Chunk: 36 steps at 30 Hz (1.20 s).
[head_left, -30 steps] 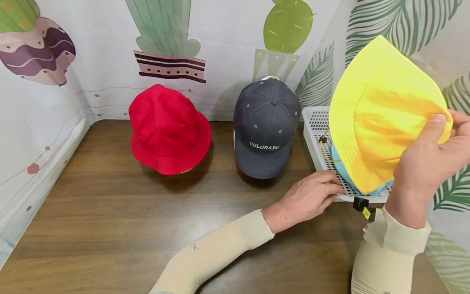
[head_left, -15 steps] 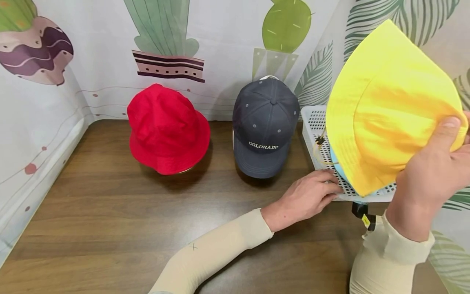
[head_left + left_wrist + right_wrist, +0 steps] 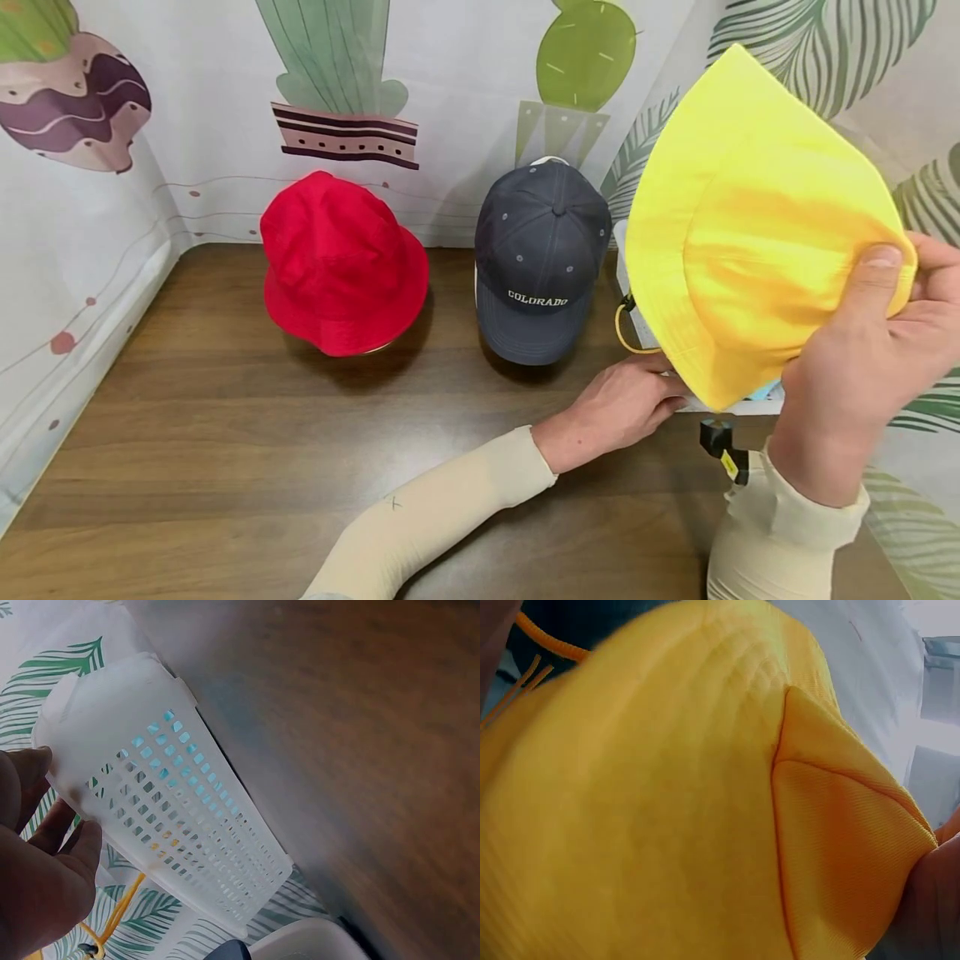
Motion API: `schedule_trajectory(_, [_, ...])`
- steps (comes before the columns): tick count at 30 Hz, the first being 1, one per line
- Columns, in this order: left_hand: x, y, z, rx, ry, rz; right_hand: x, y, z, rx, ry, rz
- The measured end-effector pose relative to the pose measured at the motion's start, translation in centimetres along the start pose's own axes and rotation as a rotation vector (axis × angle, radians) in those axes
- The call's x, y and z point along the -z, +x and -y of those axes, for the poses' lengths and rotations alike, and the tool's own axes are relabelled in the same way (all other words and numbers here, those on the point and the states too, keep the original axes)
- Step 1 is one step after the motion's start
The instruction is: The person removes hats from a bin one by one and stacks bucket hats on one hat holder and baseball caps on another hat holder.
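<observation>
My right hand (image 3: 862,358) pinches a yellow bucket hat (image 3: 757,225) by its crown, thumb on the near side. The hat is raised over the white plastic basket (image 3: 750,407) and hides most of it in the head view. A yellow cord with a black toggle hangs from the hat's left side. Inside the basket a light blue item (image 3: 767,389) shows in part; more of the blue appears through the basket's holes in the left wrist view. My left hand (image 3: 617,412) grips the basket rim at its near left corner, fingertips partly behind the hat.
Left of the basket stands a dark grey baseball cap (image 3: 543,258) lettered COLORADO. A red bucket hat (image 3: 341,267) is farther left. Both are at the back of the brown wooden table (image 3: 262,467), before a cactus-print cloth (image 3: 450,83). A leaf-print cloth is on the right.
The yellow hat first rose slightly to the right, then came back left in my right hand, now covering more of the basket. The left hand stays at the rim.
</observation>
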<state>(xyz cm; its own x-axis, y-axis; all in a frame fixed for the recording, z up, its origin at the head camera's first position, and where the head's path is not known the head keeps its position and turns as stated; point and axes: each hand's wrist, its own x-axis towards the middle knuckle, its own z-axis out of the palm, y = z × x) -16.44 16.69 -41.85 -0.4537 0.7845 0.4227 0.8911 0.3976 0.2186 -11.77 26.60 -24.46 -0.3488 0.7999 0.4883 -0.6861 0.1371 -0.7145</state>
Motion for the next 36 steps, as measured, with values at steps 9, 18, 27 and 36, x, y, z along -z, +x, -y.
schedule_trajectory(9, [0.5, -0.5, 0.4, -0.031, -0.045, 0.041, -0.6, -0.8, -0.4, 0.106, -0.127, 0.098])
schedule_trajectory(18, [2.3, -1.8, 0.8, -0.091, -0.061, 0.175, -0.7, -1.3, -0.6, 0.082, -0.093, 0.135])
schedule_trajectory(27, [6.6, -4.5, 1.4, -0.106, -0.068, 0.336, -0.5, -1.1, -0.9, -0.028, 0.036, 0.153])
schedule_trajectory(36, [13.6, -7.1, 4.3, -0.21, -0.531, 0.423, -0.3, -0.8, -1.6, -0.028, 0.119, 0.217])
